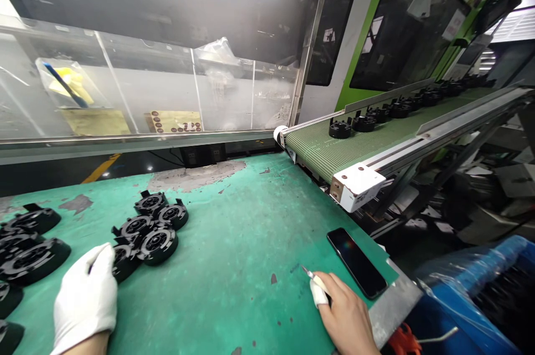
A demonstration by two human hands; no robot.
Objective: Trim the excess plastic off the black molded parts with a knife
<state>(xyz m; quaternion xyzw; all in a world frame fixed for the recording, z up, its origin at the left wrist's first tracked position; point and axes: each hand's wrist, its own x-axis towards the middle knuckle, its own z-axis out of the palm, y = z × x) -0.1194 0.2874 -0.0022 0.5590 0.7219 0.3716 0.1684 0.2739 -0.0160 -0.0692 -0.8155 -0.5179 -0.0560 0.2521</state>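
My left hand (87, 293), in a white glove, is at the lower left with its fingers closed at the edge of a black round plastic part (125, 263). Its fingertips cover that part's left side. Beside it on the green table sits a cluster of similar black round parts (157, 244) with upright tabs. At the lower right, my right hand (345, 310) is bare except for a white cover on the thumb. It grips a craft knife (318, 278) whose blade points up and left, above the tabletop and apart from the parts.
More black parts (35, 260) lie at the far left. A phone (356, 262) rests right of the knife. The green conveyor belt (321, 149) carries several black parts toward the table (234, 288). A blue bin (460, 299) with plastic lining stands at the lower right.
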